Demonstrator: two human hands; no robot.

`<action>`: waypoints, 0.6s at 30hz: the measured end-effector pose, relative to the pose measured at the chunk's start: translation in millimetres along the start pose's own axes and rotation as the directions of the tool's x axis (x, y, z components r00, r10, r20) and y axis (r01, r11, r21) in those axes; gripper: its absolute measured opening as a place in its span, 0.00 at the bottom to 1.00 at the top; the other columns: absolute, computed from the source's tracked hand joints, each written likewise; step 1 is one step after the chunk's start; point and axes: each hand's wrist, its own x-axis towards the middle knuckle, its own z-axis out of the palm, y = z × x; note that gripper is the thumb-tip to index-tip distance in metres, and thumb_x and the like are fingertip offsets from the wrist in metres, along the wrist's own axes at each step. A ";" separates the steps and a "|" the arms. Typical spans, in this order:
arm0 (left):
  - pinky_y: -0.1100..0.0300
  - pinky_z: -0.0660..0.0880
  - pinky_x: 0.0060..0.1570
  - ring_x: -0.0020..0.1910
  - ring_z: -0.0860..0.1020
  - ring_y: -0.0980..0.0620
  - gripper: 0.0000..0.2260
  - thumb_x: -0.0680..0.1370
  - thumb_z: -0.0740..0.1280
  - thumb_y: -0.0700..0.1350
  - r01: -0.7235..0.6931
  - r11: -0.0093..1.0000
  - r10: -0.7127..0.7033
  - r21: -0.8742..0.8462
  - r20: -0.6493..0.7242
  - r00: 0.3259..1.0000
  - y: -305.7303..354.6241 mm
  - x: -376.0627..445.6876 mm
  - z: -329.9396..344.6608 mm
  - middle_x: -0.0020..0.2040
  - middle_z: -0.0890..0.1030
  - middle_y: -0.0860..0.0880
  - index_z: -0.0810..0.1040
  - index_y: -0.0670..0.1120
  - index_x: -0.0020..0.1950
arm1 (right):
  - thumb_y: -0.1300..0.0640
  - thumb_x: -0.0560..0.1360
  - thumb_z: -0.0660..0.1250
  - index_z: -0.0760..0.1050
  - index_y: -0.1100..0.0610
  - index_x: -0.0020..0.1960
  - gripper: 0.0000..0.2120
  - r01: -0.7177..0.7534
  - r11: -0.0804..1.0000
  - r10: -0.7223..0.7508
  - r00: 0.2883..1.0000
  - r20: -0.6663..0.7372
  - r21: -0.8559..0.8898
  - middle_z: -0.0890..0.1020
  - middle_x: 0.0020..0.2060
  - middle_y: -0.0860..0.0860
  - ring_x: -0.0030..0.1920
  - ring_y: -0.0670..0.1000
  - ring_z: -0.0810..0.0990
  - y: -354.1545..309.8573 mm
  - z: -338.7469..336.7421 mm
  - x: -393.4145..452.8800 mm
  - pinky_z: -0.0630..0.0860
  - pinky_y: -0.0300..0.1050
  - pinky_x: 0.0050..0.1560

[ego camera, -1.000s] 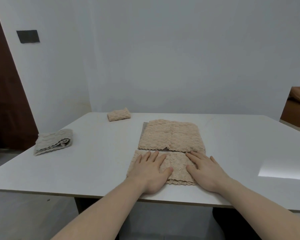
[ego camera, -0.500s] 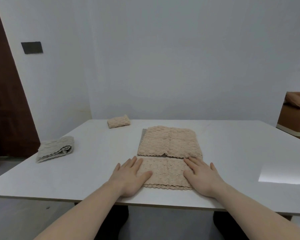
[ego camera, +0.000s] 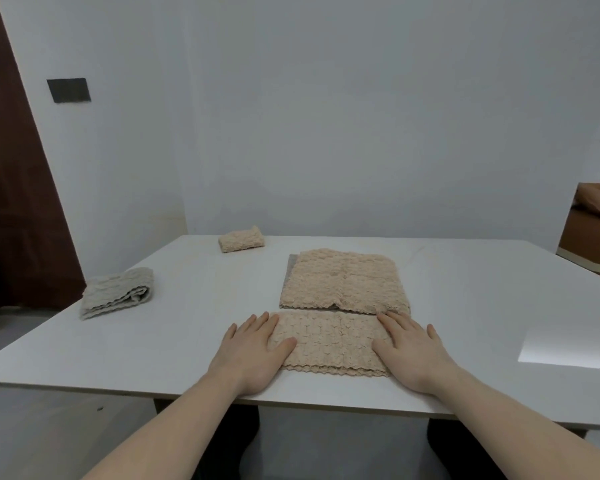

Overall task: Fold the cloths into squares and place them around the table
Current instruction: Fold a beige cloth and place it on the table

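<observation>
Left hand flat, fingers straight, on left end of folded beige cloth | right hand flat likewise on right end | cloth at tabletop near edge, touching beige stack | grey cloth left edge | small beige cloth far edge

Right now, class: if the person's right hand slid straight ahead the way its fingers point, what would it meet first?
The right hand points away and slightly left; its fingers would likely first meet the near edge of the larger beige cloth.
</observation>
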 end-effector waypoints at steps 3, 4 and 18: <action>0.49 0.43 0.81 0.83 0.48 0.55 0.35 0.81 0.48 0.70 0.001 1.000 -0.001 -0.004 -0.004 1.000 0.2 -0.2 0.0 0.84 0.51 0.56 0.51 0.55 0.84 | 0.38 0.80 0.47 0.47 0.47 0.83 0.33 -0.034 0.999 0.034 0.999 0.001 -0.003 0.50 0.82 0.44 0.81 0.47 0.44 -2.9 -1.0 -2.3 0.41 0.63 0.79; 0.49 0.43 0.81 0.83 0.48 0.55 0.35 0.80 0.48 0.70 0.003 1.000 -0.003 -0.006 -0.005 1.000 0.2 -0.4 -0.2 0.84 0.51 0.56 0.51 0.55 0.84 | 0.38 0.80 0.46 0.46 0.48 0.83 0.34 -0.043 0.999 0.043 0.999 0.002 -0.002 0.50 0.82 0.45 0.81 0.48 0.44 -4.1 -1.3 -3.6 0.41 0.64 0.79; 0.48 0.45 0.81 0.83 0.50 0.54 0.36 0.80 0.50 0.70 0.003 0.999 -0.004 -0.040 -0.027 1.000 1.1 -4.2 -3.2 0.84 0.54 0.55 0.54 0.55 0.84 | 0.45 0.78 0.57 0.67 0.49 0.76 0.27 -0.275 0.922 0.315 0.943 -0.112 0.272 0.70 0.72 0.54 0.72 0.58 0.68 -6.2 -8.9 -5.0 0.64 0.51 0.73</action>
